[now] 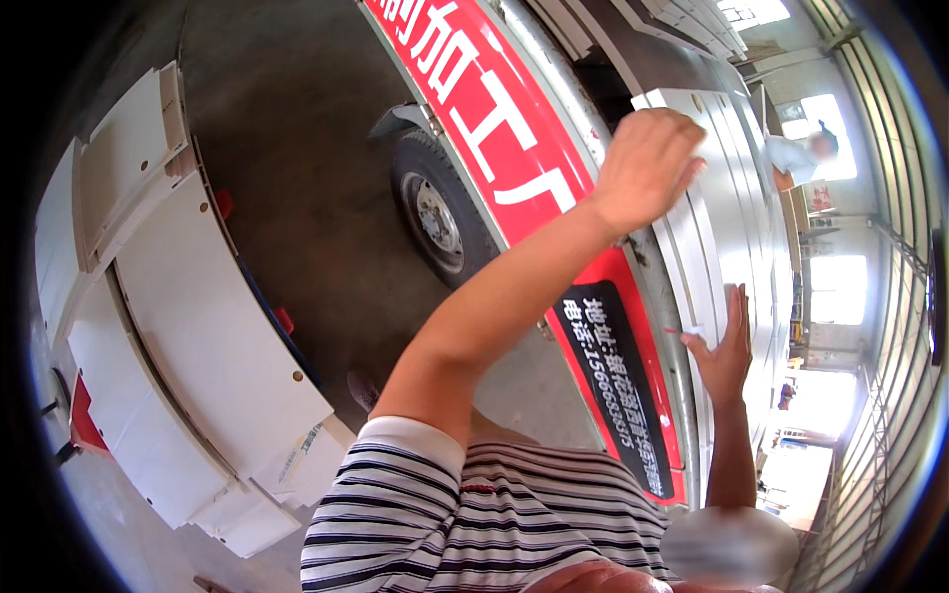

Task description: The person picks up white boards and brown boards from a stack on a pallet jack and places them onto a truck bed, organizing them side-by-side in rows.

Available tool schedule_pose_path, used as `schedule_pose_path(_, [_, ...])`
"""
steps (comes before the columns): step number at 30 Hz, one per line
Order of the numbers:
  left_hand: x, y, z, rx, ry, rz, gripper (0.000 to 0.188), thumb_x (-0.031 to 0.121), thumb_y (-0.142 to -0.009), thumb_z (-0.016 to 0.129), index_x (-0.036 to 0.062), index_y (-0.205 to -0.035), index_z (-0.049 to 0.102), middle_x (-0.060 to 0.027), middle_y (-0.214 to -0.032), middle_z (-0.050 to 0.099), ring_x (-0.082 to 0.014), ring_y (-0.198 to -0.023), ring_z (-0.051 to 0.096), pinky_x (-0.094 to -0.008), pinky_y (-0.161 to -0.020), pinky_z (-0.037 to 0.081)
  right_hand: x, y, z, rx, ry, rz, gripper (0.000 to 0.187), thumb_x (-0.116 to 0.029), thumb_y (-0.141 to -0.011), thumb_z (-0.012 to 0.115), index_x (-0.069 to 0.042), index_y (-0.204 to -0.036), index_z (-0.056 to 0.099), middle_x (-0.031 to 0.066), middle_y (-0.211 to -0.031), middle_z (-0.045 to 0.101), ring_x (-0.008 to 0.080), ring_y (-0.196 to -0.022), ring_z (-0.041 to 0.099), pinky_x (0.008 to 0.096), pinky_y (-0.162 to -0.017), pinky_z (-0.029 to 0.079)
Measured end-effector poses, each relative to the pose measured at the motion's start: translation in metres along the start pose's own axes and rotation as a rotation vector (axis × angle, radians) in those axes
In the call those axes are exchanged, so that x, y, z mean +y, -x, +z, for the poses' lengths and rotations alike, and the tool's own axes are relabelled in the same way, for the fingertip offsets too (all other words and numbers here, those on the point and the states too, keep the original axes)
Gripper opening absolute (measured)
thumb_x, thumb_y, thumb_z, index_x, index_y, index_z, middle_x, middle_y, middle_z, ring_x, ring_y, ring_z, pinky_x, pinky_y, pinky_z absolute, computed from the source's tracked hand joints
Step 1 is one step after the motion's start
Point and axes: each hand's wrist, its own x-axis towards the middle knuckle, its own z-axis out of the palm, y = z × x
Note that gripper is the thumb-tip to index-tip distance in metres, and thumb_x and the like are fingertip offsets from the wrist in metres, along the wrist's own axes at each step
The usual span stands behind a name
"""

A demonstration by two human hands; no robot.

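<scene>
White panels (682,232) are stacked on the bed of a truck, their long edges running beside the red side board (524,163). My left hand (647,168) reaches across that board to the far end of the stack. Its fingers are bent inward over the panels, and what they hold, if anything, is hidden. Nearer to me, my right hand (725,356) lies against the stack with its fingers stretched out and the thumb apart. A small pale bit shows beside that thumb, too small to name.
At left, more white panels (208,296) with small round holes lie in a low pile. The truck's wheel (435,212) stands between that pile and the side board. A metal rail (593,128) edges the bed. Another person (796,158) is in the background by the windows.
</scene>
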Motion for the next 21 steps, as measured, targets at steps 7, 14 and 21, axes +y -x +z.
schedule_pose_path(7, [-0.024, 0.005, 0.036, -0.245, -0.23, 0.098, 0.027, 0.034, -0.084, 0.062, 0.0109, -0.071, 0.064, -0.0019, -0.076, 0.055, -0.0213, -0.086, 0.053, -0.0403, -0.098, 0.039, 0.008, -0.017, 0.011, -0.031, -0.015, -0.04, 0.1, -0.018, -0.061, 0.085, -0.004, -0.145, 0.033, 0.0201, -0.15, 0.034, 0.0382, -0.139, 0.033, 0.0449, -0.112, 0.032])
schedule_pose_path(14, [-0.011, 0.023, 0.043, -0.342, -0.146, 0.092, 0.027, 0.032, -0.084, 0.061, 0.0098, -0.069, 0.061, -0.0029, -0.077, 0.054, -0.0206, -0.084, 0.052, -0.0372, -0.093, 0.041, 0.022, -0.008, 0.019, -0.002, 0.137, -0.01, 0.1, -0.033, -0.07, 0.083, 0.0, -0.147, 0.028, 0.0209, -0.148, 0.038, 0.0373, -0.137, 0.037, 0.0428, -0.111, 0.033])
schedule_pose_path(21, [-0.018, 0.016, 0.035, -0.227, -0.02, 0.158, 0.019, 0.024, -0.075, 0.063, 0.0118, -0.064, 0.053, -0.0014, -0.072, 0.045, -0.019, -0.076, 0.048, -0.0318, -0.081, 0.043, 0.032, -0.011, 0.03, 0.106, 0.094, -0.128, 0.074, -0.039, -0.09, 0.062, 0.002, -0.143, 0.031, 0.024, -0.144, 0.041, 0.0428, -0.131, 0.042, 0.0457, -0.105, 0.039])
